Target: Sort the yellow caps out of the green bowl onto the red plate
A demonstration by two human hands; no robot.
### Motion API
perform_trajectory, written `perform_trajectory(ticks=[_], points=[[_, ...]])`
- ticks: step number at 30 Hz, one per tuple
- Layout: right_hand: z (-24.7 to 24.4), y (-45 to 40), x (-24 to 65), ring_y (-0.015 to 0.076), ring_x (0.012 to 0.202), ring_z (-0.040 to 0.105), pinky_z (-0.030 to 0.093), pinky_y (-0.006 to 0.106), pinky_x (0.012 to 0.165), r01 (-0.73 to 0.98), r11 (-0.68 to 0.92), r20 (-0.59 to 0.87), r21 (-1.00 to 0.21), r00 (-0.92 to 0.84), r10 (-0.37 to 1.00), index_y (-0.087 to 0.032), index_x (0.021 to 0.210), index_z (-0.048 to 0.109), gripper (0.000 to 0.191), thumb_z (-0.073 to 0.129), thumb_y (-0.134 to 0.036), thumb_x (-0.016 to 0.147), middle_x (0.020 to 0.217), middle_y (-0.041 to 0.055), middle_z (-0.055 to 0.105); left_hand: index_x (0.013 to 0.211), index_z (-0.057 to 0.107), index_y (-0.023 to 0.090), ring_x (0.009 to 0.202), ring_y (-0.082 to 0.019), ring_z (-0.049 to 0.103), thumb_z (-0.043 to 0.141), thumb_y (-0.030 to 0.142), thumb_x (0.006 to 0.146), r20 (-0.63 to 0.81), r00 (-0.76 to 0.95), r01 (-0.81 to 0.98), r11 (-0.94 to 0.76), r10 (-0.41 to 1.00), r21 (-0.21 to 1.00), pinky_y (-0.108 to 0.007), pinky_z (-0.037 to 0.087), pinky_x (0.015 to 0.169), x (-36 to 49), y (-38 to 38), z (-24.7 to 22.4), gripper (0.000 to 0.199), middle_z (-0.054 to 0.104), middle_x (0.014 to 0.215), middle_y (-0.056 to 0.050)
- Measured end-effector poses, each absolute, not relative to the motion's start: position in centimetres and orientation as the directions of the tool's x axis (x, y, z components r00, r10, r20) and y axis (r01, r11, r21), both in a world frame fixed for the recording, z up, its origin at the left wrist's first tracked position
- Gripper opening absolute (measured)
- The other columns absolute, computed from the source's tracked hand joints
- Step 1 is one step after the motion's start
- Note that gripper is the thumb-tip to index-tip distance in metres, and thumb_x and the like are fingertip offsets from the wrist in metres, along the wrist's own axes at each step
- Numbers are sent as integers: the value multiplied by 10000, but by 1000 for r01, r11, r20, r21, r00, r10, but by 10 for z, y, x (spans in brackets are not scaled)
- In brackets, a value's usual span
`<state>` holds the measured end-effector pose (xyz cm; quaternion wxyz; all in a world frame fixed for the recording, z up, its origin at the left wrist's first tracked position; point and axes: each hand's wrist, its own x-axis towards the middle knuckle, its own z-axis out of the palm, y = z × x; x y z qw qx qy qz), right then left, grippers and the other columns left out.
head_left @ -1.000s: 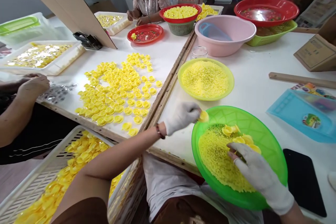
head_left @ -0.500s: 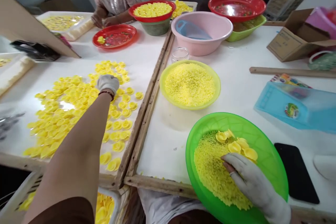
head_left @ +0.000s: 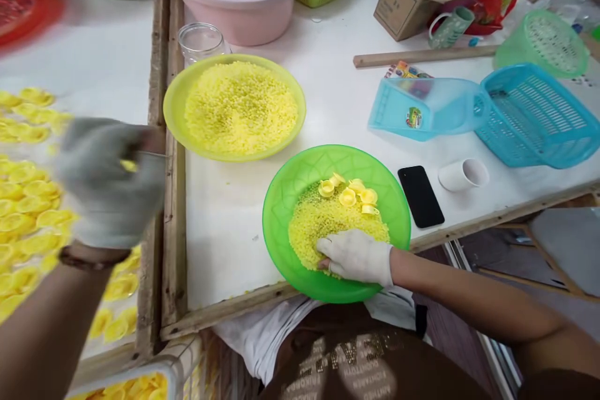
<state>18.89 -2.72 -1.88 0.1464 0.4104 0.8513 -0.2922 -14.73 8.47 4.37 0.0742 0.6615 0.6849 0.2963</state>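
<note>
My left hand (head_left: 110, 181), in a white glove and blurred by motion, hovers over the wooden divider at the left table's edge. Its fingers are curled, and a bit of a yellow petal-shaped piece (head_left: 128, 165) shows between finger and thumb. Many similar thin yellow pieces (head_left: 30, 206) lie spread out to its left. My right hand (head_left: 356, 255), also gloved, has its bent fingers pushed into small yellow beads (head_left: 314, 225) in a green plastic basin (head_left: 281, 200). Its fingertips are partly buried. Several yellow cup-shaped pieces (head_left: 347, 197) rest on the beads at the basin's far side.
A yellow bowl (head_left: 173, 115) heaped with beads stands behind the basin, near a glass jar (head_left: 201, 40) and a pink tub (head_left: 257, 19). To the right are a black phone (head_left: 420, 197), a white cup (head_left: 464, 175), a blue scoop (head_left: 422, 109) and a blue basket (head_left: 539, 125).
My left hand has left the spread yellow pieces and come right towards the divider. My right hand stays in the beads. The view has turned to the right.
</note>
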Motion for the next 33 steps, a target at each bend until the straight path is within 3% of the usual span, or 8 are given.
perform_trajectory(ticks=[3, 6, 10, 13, 16, 19, 22, 33], points=[[-15, -23, 194, 158, 665, 532, 380, 289, 636, 742, 243, -395, -624, -569, 721, -191, 816, 596, 204, 605, -317, 976, 740, 22, 609, 875, 673, 222, 882, -259, 641, 495, 327, 945, 243, 263, 727, -358, 934, 586, -402, 482, 853, -52, 65, 36, 218, 688, 893, -70], [-8, -15, 201, 126, 616, 462, 354, 260, 584, 437, -173, -388, -883, -470, 793, -204, 725, 546, 277, 636, -356, 939, 666, -18, 534, 783, 632, 208, 763, -250, 629, 467, 223, 931, 12, 423, 696, -333, 906, 636, -366, 448, 757, 20, 71, 6, 223, 647, 758, -86], [-1, -5, 212, 89, 446, 327, 251, 226, 435, 78, -549, -521, -832, -449, 726, -223, 830, 495, 344, 508, -543, 953, 589, -74, 422, 719, 600, 196, 814, -279, 656, 642, 233, 829, -207, 334, 789, -153, 919, 595, -342, 440, 736, 65, 92, -23, 124, 660, 767, -110], [-1, 2, 220, 68, 434, 364, 255, 193, 429, -276, -708, -565, -650, -447, 694, -217, 844, 470, 369, 629, -549, 865, 590, -88, 428, 698, 574, 195, 777, -254, 644, 680, 225, 782, -216, 307, 795, -125, 927, 594, -320, 437, 689, 67, 93, -23, 138, 650, 741, -89], [1, 7, 224, 50, 395, 334, 209, 177, 399, -443, -695, -566, -567, -404, 719, -218, 817, 452, 394, 686, -533, 853, 572, -94, 440, 688, 535, 202, 723, -219, 625, 727, 265, 764, -211, 244, 699, -20, 947, 715, -305, 457, 660, 57, 77, -13, 216, 608, 687, -47], [11, 11, 220, 39, 370, 289, 175, 181, 381, -529, -558, -476, -639, -298, 828, -223, 814, 448, 424, 668, -577, 890, 574, -98, 444, 752, 534, 193, 666, -189, 642, 784, 360, 754, -388, 234, 363, 290, 892, 886, -299, 511, 627, 45, 54, -1, 300, 592, 690, -14], [24, 16, 207, 49, 392, 341, 247, 191, 401, -589, -330, -317, -738, -130, 939, -227, 792, 440, 463, 648, -625, 904, 580, -89, 445, 828, 592, 161, 680, -159, 658, 846, 435, 707, -479, 314, 69, 484, 820, 873, -308, 576, 659, 39, 31, 5, 393, 613, 774, -11], [21, 17, 185, 104, 539, 493, 418, 253, 506, -538, -52, -80, -841, 29, 996, -242, 761, 438, 502, 604, -694, 905, 672, -48, 451, 874, 688, 131, 677, -148, 678, 858, 475, 704, -460, 332, -70, 508, 823, 858, -292, 606, 689, 39, 8, -2, 420, 673, 776, -25]])
